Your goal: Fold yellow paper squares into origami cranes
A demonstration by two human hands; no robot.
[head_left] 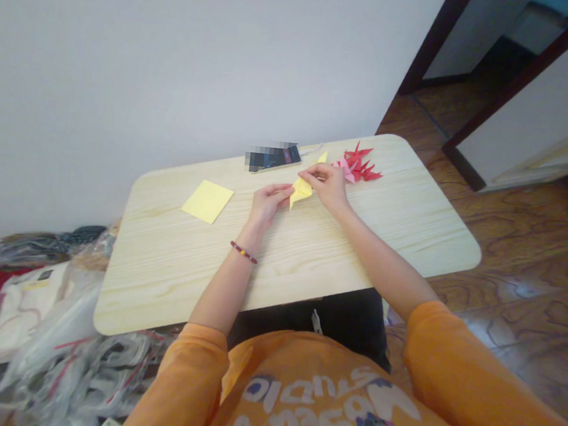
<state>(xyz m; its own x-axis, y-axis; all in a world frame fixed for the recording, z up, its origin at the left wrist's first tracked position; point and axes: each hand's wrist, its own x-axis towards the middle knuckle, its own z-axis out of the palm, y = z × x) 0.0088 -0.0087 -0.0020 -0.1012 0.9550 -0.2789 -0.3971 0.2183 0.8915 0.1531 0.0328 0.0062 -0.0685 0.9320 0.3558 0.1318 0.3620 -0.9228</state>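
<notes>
A folded yellow paper crane (301,190) is held between both hands above the table. My left hand (267,205) pinches its left side between thumb and fingers. My right hand (331,187) is closed at its upper right edge, fingertips pressed together on the paper. Just beyond the right hand, a yellow paper point (323,157) shows; the rest of it is hidden. To the right lie several red paper cranes (357,156) and a pink paper crane (347,170), close together. Flat on the left of the table is a square of yellow paper (208,201).
The pale wood-grain table (167,275) stands against a white wall. A phone (275,158) lies near its back edge. Plastic-wrapped goods (67,326) are heaped on the floor at the left. A doorway opens at the upper right over a wooden floor (527,243).
</notes>
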